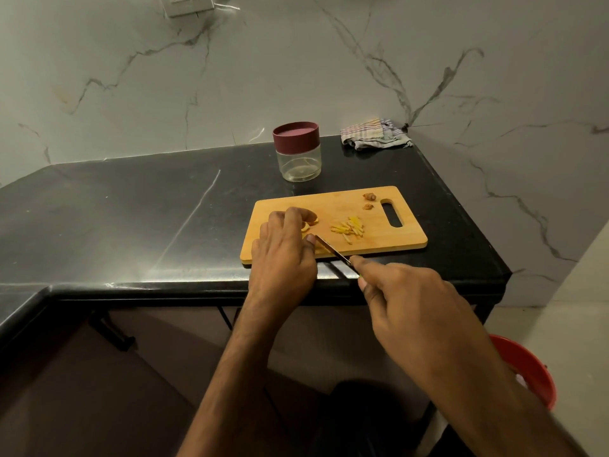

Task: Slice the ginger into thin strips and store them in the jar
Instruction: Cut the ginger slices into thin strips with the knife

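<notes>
The left hand [285, 249] presses down on a piece of ginger [311, 222] at the 9 o'clock end of the cutting board [389, 239], its grip curled over and pinching the piece, which is mostly hidden beneath the fingers. The right hand [405, 298] has its grip closed round the handle of a knife [333, 252], forefinger stretched along the top, with the blade tip right beside the left thumb.

That closeness is the main danger, as I judge it: a slip of the blade, or the small ginger piece rolling under pressure, could nick the left thumb or fingertips. The board also sits near the table's [131, 209] front edge, so a hard push could shift it. Loose strips may scatter when they are gathered up, and the jar [298, 153] has its maroon lid [296, 136] on, so it needs opening before anything goes in.

Count: one board, one knife, one jar with one lid, one pile of cut strips [349, 227] at board centre (too small to number), and two brown trimmed bits [369, 201] toward 1 o'clock by the handle slot. One striped cloth [374, 134] lies at 1 o'clock in the table's far corner, and one red bucket [527, 367] stands on the floor at 4 o'clock.
</notes>
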